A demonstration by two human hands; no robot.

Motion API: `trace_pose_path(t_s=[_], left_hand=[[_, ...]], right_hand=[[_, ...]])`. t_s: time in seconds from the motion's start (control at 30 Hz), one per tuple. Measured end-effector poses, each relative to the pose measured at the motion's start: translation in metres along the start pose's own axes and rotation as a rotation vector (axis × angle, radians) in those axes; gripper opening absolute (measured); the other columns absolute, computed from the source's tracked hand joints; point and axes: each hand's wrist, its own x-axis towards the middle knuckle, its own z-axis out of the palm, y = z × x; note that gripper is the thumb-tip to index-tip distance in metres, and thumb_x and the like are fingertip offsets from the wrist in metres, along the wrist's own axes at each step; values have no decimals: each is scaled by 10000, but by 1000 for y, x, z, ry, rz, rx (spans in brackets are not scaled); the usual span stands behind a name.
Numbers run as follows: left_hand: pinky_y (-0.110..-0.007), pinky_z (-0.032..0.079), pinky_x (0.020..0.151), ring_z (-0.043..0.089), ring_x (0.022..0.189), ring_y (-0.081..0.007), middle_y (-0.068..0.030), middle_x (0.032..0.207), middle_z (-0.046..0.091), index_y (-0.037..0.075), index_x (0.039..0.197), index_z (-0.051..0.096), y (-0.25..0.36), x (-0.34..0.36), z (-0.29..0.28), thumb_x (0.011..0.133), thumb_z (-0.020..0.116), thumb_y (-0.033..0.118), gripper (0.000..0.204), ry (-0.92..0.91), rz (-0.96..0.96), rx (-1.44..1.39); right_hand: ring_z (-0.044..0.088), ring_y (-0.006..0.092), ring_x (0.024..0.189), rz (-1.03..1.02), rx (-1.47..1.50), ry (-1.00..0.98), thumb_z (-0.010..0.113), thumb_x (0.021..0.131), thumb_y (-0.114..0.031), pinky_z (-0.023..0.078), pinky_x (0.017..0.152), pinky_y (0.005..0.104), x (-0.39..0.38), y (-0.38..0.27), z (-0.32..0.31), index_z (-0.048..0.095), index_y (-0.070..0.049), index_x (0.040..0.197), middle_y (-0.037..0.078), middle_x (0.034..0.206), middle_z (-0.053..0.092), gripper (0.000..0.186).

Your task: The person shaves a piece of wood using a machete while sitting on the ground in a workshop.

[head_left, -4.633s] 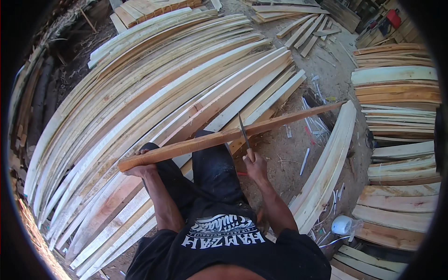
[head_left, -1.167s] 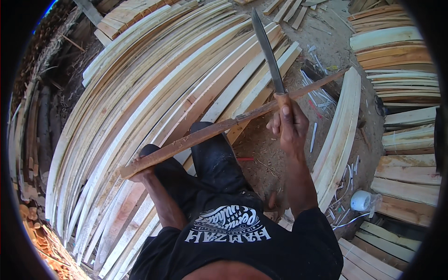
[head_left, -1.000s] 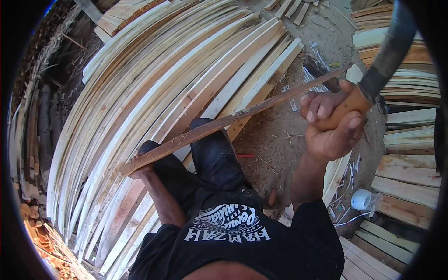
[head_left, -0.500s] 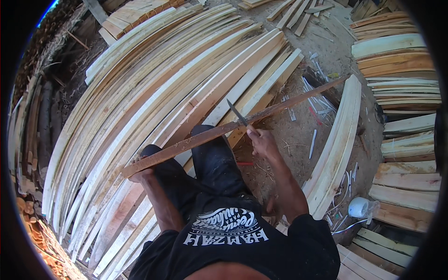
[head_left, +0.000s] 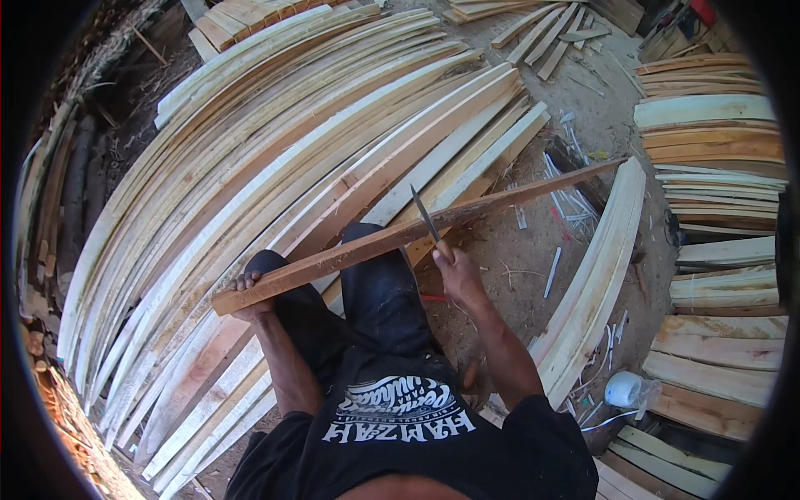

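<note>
My left hand [head_left: 250, 296] is closed round the near left end of a long, rough brown wooden batten [head_left: 350, 253], which slants across my bent knees up to the right. My right hand [head_left: 457, 277] grips the wooden handle of a long knife [head_left: 427, 215]. Its dark blade points up and forward, lying across the middle of the batten; whether it touches or cuts into the wood I cannot tell. My legs [head_left: 375, 287] in dark trousers are under the batten.
A big spread of long pale boards [head_left: 250, 167] fills the left and front. Stacked boards [head_left: 708, 133] line the right, with loose planks [head_left: 621, 217] beside me, white strips [head_left: 567, 187], a white roll in plastic [head_left: 621, 390], and short slats [head_left: 558, 42] at the back.
About a second ago my right hand was raised high with the knife; it has come down to the batten and shifted slightly lower since. My left hand still holds the batten's end.
</note>
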Motion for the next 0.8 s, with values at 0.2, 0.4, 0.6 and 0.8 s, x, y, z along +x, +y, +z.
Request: trace_pose_path(t_s=[0.2,0.4,0.6,0.8], left_hand=[[-372,416,702,475,582,-194,-32,608,501,102,682,537,1,-3,4,882,481,347,322,-181,-76,-128],[-372,410,723,485,616,-201,-43,626,521,93,736,569,-10,-4,4,905,471,325,303,-273,-102,-160],[-360,401,723,473,615,-193,-40,628,497,95,729,540,-8,-1,3,897,486,263,244,-245,-71,-149],[-362,407,740,483,634,-194,-41,646,511,91,750,552,-5,-1,5,910,459,283,267,-255,-83,-156]], right_hand=[[429,83,478,-503,590,168,461,963,-387,437,511,257,-46,-139,-86,575,37,977,2,565,451,438],[593,172,678,-60,-308,10,536,919,-340,475,628,314,-14,47,26,553,45,949,106,671,548,386],[469,101,409,208,738,-176,543,921,-322,457,430,286,-6,-46,-38,559,3,870,17,551,470,330],[454,104,475,-748,1133,524,520,944,-323,454,480,264,-25,-138,-124,497,-16,1149,5,615,449,370]])
